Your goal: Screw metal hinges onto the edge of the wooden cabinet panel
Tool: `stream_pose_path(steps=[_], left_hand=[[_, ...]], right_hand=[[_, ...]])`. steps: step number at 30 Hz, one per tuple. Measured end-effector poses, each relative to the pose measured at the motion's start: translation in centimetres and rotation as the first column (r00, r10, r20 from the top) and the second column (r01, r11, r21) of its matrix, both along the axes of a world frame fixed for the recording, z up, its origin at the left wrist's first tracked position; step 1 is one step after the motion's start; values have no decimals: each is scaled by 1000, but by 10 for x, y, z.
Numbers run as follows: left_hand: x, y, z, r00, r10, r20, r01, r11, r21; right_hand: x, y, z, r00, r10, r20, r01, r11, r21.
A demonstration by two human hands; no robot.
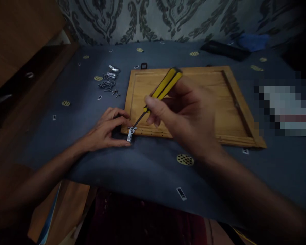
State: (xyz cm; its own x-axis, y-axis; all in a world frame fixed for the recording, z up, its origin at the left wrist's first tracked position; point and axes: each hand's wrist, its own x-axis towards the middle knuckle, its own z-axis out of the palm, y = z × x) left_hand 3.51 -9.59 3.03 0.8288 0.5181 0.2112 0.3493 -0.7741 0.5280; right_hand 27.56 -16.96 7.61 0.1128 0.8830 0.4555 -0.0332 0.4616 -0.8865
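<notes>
A wooden cabinet door with a raised frame lies flat on the blue patterned cloth. At its near left corner sits a metal hinge, its arm sticking out past the door's edge. My left hand steadies the hinge, thumb against its near end and fingers resting on the door. In my right hand is a screwdriver with a yellow and black handle, tilted so its tip meets the hinge. Any screw under the tip is too small to make out.
Left of the door lie more metal hinges, a few hooks and small screws. A black case and a blue cloth are at the back right. A wooden cabinet borders the left side.
</notes>
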Motion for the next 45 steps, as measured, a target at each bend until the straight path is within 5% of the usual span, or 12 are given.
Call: stream_pose_path(steps=[22,30,40,45], left_hand=[[0,1,-2,1000,-6,-2,6,1000,-5],[1,1,-2,1000,3,-13,-3,1000,-10],[0,1,-2,1000,-12,11,12,1000,-5],[0,1,0,1000,-20,-7,20,1000,2]], right_hand=[[-3,-2,-16,990,29,141,-22,998,-53],[5,-1,-7,961,217,173,-202,974,-104],[-8,-6,-4,989,-145,28,144,989,38],[-5,-2,-7,995,-78,58,78,997,14]])
